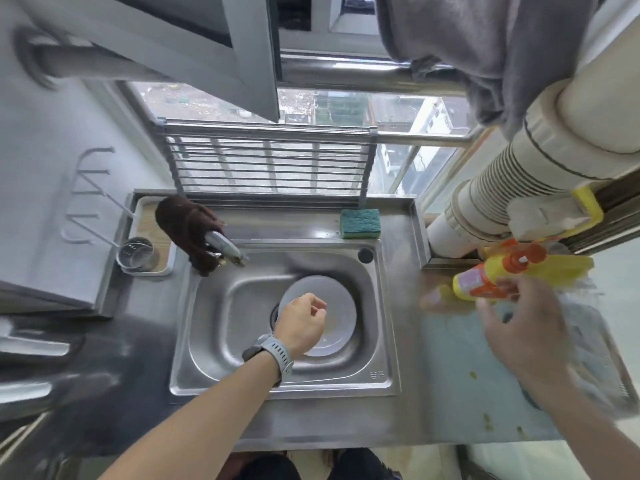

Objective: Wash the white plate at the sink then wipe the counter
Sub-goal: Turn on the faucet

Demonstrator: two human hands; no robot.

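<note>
A white plate [334, 306] lies flat in the steel sink [214, 327], beside the drain. My left hand [304, 323] hovers over the plate's left part with its fingers loosely curled and nothing in it. My right hand [516, 327] is blurred over the counter at the right, fingers spread, just below a yellow dish-soap bottle [485, 277] with an orange cap; it does not hold the bottle. A green sponge [360, 223] sits on the ledge behind the sink. The faucet [225, 249] points into the basin from the left.
A brown cloth [187, 225] hangs over the faucet base. A glass cup [136, 254] stands on a small tray at the left. The counter [460, 375] right of the sink carries yellowish stains. A folding rack [270, 161] leans against the window. White pipes [512, 188] cross the upper right.
</note>
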